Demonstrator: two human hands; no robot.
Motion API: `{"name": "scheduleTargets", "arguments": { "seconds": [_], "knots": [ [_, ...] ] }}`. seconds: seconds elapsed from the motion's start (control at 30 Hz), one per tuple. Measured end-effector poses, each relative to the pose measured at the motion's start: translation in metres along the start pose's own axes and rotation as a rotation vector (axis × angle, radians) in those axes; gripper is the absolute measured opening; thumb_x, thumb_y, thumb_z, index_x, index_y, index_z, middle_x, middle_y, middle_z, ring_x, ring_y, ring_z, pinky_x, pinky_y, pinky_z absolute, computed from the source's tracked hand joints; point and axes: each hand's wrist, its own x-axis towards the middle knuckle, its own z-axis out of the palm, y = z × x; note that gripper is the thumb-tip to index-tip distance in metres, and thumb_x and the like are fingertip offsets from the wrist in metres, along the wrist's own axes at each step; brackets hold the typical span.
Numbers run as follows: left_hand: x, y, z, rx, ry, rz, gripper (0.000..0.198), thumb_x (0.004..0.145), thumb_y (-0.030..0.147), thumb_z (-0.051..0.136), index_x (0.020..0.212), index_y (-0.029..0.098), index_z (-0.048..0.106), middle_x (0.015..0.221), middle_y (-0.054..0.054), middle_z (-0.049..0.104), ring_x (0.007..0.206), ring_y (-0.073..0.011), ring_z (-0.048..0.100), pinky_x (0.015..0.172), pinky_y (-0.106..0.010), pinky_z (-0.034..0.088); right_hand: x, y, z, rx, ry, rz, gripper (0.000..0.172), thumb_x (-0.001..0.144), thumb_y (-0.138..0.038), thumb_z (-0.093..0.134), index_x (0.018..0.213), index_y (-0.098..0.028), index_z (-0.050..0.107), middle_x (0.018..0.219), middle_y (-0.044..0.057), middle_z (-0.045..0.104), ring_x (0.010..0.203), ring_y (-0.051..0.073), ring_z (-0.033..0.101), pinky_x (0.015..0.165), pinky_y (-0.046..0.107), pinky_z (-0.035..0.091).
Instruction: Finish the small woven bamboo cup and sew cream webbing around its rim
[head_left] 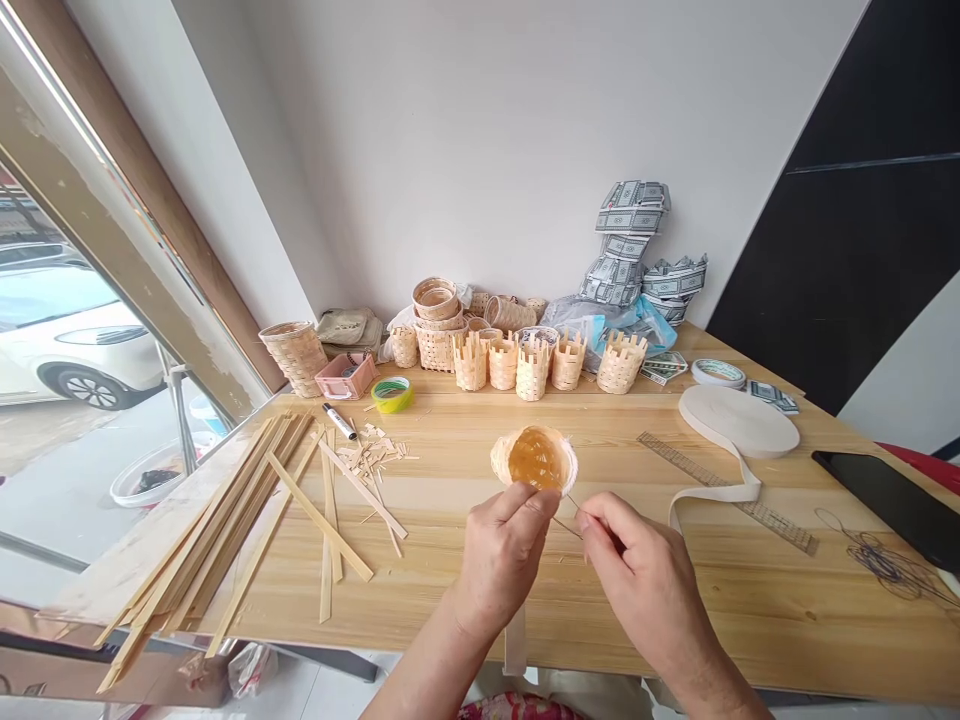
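1. Your left hand (499, 560) firmly grips a small round bamboo weave (534, 460) with an amber centre, holding it above the wooden surface (450, 600).
2. Your right hand (628, 560) holds a thin wire (568, 528) in a narrow pinch, near the weave's rim.
3. A loose pinch could drop the wire, which is thin enough to lose easily.
4. Pressing hard could split the rim's fine strips or jab your left hand.

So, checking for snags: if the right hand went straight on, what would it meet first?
The right hand would probably meet the small woven bamboo basket held in the left hand, just up and to its left, though depth is hard to judge.
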Motion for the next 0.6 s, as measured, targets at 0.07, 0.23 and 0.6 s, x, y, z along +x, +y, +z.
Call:
{"name": "scheduleTargets", "arguments": {
  "seconds": [0.07, 0.23, 0.6],
  "knots": [
    [-0.001, 0.003, 0.002, -0.026, -0.014, -0.008, 0.013, 0.082, 0.010, 0.047, 0.088, 0.016, 0.058, 0.069, -0.001, 0.060, 0.057, -0.0069, 0.054, 0.052, -0.014, 0.040, 0.001, 0.000, 0.001, 0.013, 0.004, 0.015, 0.024, 0.082, -0.024, 0.039, 0.058, -0.021, 0.036, 0.045, -0.007, 0.034, 0.040, 0.008, 0.033, 0.042, 0.019, 0.028],
    [-0.004, -0.001, 0.008, -0.009, -0.076, 0.001, 0.016, 0.085, 0.013, 0.043, 0.087, 0.016, 0.058, 0.068, -0.001, 0.059, 0.056, -0.0072, 0.053, 0.050, -0.014, 0.040, 0.004, 0.005, -0.004, -0.017, -0.097, 0.046, 0.022, 0.084, -0.025, 0.038, 0.063, -0.021, 0.046, 0.049, -0.005, 0.048, 0.043, 0.010, 0.044, 0.045, 0.021, 0.033],
    [-0.008, -0.003, 0.009, 0.124, -0.257, 0.178, 0.022, 0.087, 0.009, 0.035, 0.089, 0.014, 0.057, 0.067, -0.001, 0.056, 0.052, -0.0091, 0.046, 0.045, -0.019, 0.033, 0.032, -0.004, -0.018, -0.418, -0.333, 0.006, 0.024, 0.079, -0.013, 0.042, 0.056, -0.019, 0.044, 0.061, 0.000, 0.055, 0.054, 0.013, 0.049, 0.050, 0.025, 0.029]
  ]
}}
